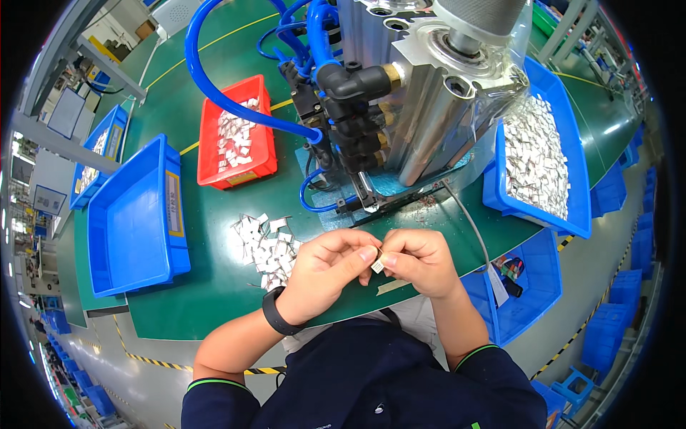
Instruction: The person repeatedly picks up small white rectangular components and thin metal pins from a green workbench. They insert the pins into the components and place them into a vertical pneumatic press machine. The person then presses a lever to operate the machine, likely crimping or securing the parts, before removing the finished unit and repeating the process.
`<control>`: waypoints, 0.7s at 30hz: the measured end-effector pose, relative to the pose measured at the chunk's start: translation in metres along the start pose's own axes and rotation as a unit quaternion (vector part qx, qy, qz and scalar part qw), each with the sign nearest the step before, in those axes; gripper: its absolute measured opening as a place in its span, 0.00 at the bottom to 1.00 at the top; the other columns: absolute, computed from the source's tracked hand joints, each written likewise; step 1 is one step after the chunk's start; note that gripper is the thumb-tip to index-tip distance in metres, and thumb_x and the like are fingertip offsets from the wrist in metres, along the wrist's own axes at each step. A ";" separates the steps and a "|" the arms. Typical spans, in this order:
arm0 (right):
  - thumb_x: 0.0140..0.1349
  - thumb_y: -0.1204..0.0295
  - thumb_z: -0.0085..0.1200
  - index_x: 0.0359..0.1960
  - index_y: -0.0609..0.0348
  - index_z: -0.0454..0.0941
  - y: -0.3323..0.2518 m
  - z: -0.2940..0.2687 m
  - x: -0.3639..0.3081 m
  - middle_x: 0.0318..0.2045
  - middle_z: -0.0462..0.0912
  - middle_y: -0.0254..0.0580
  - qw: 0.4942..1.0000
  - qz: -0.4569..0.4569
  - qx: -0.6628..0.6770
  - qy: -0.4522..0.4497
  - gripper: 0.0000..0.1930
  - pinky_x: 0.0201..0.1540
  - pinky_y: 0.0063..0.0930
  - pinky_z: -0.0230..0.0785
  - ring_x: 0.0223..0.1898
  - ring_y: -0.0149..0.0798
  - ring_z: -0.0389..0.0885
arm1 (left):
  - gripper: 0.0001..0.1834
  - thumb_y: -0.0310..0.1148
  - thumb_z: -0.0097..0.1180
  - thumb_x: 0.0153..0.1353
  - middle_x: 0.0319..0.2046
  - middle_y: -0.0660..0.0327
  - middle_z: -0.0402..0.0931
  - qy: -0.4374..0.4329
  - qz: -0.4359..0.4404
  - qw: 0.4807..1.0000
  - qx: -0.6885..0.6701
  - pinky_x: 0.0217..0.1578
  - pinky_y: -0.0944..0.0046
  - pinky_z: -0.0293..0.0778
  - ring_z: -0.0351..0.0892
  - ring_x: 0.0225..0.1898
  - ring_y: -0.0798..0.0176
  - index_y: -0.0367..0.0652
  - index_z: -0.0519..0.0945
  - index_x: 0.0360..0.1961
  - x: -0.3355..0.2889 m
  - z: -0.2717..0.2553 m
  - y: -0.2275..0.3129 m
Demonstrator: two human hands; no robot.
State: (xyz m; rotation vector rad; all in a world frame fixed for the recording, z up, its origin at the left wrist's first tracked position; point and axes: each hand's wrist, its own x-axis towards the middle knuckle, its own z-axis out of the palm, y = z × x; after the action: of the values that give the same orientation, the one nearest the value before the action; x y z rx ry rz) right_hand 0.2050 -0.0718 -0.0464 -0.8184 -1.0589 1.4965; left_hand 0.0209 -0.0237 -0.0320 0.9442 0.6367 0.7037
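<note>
My left hand (323, 275) and my right hand (427, 264) meet close together over the near edge of the green table. Between their fingertips is a small white block with printed marks (377, 267), and a short dark lead seems to run from it. Both hands are closed in a pinch, thumbs against forefingers. The fingers partly cover the piece. Beside my left hand lies a loose pile of similar small white pieces with thin wire leads (266, 247). A strip of yellowish tape (392, 287) sticks to the table below my right hand.
A metal pneumatic press (446, 107) with blue air hoses (214, 93) stands just beyond my hands. White pieces lie in a red bin (257, 161) and a blue bin at right (582, 193). Another blue bin (128, 236) stands left; one (532, 304) hangs below the table's right edge.
</note>
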 end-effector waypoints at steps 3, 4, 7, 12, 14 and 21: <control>0.63 0.74 0.55 0.29 0.64 0.77 0.002 0.004 0.003 0.25 0.76 0.31 0.996 -0.053 -0.068 0.015 0.07 0.25 0.17 0.59 0.24 0.20 0.68 | 0.06 0.26 0.56 0.64 0.31 0.57 0.79 0.011 0.017 1.000 0.008 0.28 0.69 0.74 0.77 0.28 0.67 0.35 0.78 0.39 0.000 0.000 -0.003; 0.63 0.74 0.55 0.29 0.64 0.77 0.005 0.002 0.004 0.25 0.76 0.31 0.992 -0.071 -0.100 0.017 0.07 0.25 0.18 0.59 0.24 0.20 0.68 | 0.06 0.26 0.56 0.64 0.31 0.58 0.79 0.012 0.021 1.000 0.007 0.28 0.69 0.74 0.77 0.27 0.67 0.35 0.78 0.38 0.000 0.000 -0.004; 0.63 0.74 0.56 0.29 0.64 0.78 0.007 0.002 0.006 0.24 0.76 0.33 0.981 -0.111 -0.158 0.024 0.07 0.24 0.18 0.58 0.23 0.21 0.69 | 0.05 0.26 0.56 0.64 0.30 0.58 0.79 0.016 0.030 0.999 0.001 0.28 0.69 0.74 0.77 0.26 0.67 0.35 0.78 0.38 0.000 -0.001 -0.004; 0.62 0.74 0.56 0.29 0.64 0.78 0.010 0.003 0.006 0.24 0.76 0.35 0.973 -0.133 -0.185 0.040 0.06 0.23 0.19 0.58 0.22 0.22 0.69 | 0.04 0.25 0.56 0.63 0.31 0.57 0.79 0.021 0.033 0.999 -0.016 0.29 0.69 0.74 0.76 0.27 0.67 0.35 0.78 0.37 0.000 -0.002 -0.006; 0.62 0.74 0.56 0.29 0.64 0.78 0.011 0.003 0.006 0.24 0.76 0.35 0.972 -0.133 -0.187 0.044 0.06 0.23 0.20 0.59 0.22 0.23 0.69 | 0.04 0.25 0.56 0.63 0.31 0.57 0.79 0.026 0.036 0.999 -0.012 0.29 0.69 0.74 0.76 0.27 0.67 0.35 0.79 0.37 0.000 -0.002 -0.006; 0.62 0.74 0.56 0.30 0.65 0.78 0.009 0.002 0.006 0.25 0.76 0.36 0.975 -0.128 -0.175 0.040 0.07 0.25 0.21 0.60 0.24 0.26 0.70 | 0.06 0.26 0.56 0.64 0.32 0.63 0.79 0.022 0.047 0.999 -0.003 0.31 0.73 0.70 0.73 0.28 0.74 0.36 0.80 0.40 -0.001 -0.002 -0.006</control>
State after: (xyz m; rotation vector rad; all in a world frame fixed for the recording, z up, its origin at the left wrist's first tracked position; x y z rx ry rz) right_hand 0.1984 -0.0662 -0.0533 -0.9365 -1.3346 1.0660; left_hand 0.0208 -0.0258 -0.0376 0.9599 0.6318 0.8127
